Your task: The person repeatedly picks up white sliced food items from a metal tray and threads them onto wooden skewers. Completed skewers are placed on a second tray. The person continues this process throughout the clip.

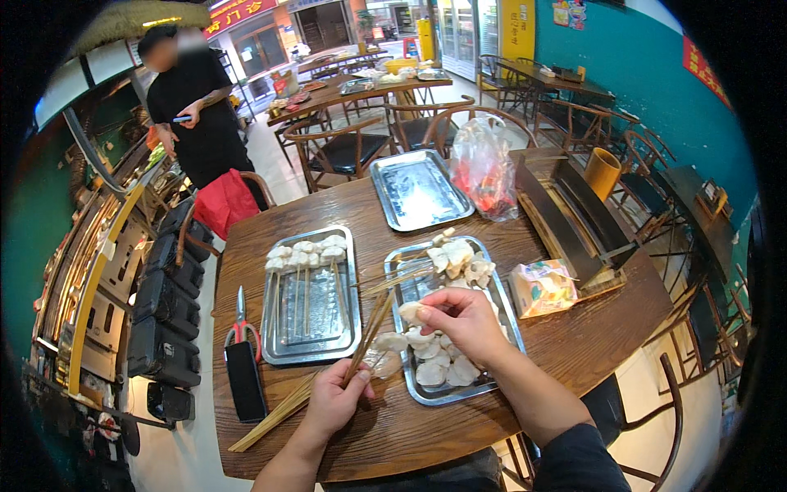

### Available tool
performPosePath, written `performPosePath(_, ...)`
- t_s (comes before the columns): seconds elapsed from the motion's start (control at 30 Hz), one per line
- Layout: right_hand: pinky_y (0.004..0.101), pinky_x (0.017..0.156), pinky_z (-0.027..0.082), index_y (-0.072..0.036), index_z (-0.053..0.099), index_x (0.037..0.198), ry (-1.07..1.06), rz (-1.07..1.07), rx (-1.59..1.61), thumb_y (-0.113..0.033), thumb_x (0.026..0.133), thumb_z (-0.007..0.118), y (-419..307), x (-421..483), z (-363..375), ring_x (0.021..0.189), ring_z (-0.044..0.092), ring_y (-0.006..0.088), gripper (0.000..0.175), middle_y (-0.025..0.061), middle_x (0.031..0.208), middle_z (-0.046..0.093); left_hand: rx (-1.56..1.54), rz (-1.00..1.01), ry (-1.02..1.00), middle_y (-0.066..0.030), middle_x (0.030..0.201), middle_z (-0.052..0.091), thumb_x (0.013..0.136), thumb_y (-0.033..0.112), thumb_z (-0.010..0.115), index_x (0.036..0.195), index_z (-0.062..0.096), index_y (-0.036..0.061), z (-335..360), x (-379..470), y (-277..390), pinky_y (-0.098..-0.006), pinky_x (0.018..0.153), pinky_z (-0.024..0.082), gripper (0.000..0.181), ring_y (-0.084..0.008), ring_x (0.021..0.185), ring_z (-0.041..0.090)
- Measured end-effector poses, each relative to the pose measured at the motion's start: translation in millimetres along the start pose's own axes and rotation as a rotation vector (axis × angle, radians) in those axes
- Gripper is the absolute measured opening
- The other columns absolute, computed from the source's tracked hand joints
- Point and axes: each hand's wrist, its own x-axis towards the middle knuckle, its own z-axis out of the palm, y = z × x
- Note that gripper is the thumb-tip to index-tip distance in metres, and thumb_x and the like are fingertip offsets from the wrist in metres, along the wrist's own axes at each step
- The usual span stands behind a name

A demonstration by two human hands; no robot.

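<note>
My left hand [342, 393] grips a bundle of thin bamboo skewers [373, 329] low over the wooden table. One pale, flat food slice [388, 342] is at the bundle, seemingly on a skewer. Between thumb and fingers, my right hand [458, 317] pinches another pale slice [411, 312] near the skewers' upper ends. Below it lies a metal tray [424, 396] with loose pale slices [444, 364] and, at its far end, threaded slices [455, 257]. A second metal tray [309, 357], to the left, holds a row of skewered white pieces [305, 254].
Red-handled scissors [240, 326], a black phone [245, 382] and more skewers [273, 418] lie at left. Farther back are a bare metal tray [421, 190], a plastic bag [484, 169], a tissue pack [543, 287] and a dark metal trough [572, 215]. A person [195, 117] stands beyond the table.
</note>
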Motion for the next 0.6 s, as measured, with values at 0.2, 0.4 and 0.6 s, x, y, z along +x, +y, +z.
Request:
performPosePath(0.2, 0.0218, 0.064, 0.053, 0.002, 0.072, 0.101, 0.005, -0.007, -0.048, -0.015, 0.090, 0.075, 1.1, -0.2, 1.3, 0.070, 0.065, 0.0069, 0.020, 0.0046, 0.083, 0.073, -0.028, -0.022, 0.069, -0.0023, 0.074, 0.065, 0.096, 0.006, 0.062, 0.099, 0.062, 0.0002, 2.0, 1.1, 0.3, -0.0231, 0.061, 0.048, 0.007, -0.0081, 0.067, 0.061)
performPosePath(0.4, 0.0220, 0.066, 0.054, 0.001, 0.071, 0.102, -0.022, 0.014, -0.042, -0.012, 0.090, 0.074, -1.1, 1.0, -1.7, 0.072, 0.066, 0.0081, 0.018, 0.0053, 0.087, 0.072, -0.015, -0.014, 0.017, -0.0024, 0.073, 0.064, 0.098, 0.008, 0.060, 0.102, 0.062, -0.0005, 0.7, -0.7, 1.2, -0.0229, 0.060, 0.048, 0.010, -0.0082, 0.066, 0.061)
performPosePath(0.6, 0.0205, 0.063, 0.050, 0.001, 0.072, 0.099, -0.034, 0.009, -0.060, -0.015, 0.089, 0.076, -4.7, 0.5, -7.7, 0.068, 0.061, 0.0047, 0.019, 0.0012, 0.079, 0.070, -0.039, -0.015, -0.001, -0.0026, 0.075, 0.063, 0.099, 0.007, 0.058, 0.103, 0.061, -0.0013, 4.5, -1.5, 0.8, -0.0228, 0.064, 0.049, 0.010, -0.0088, 0.067, 0.060)
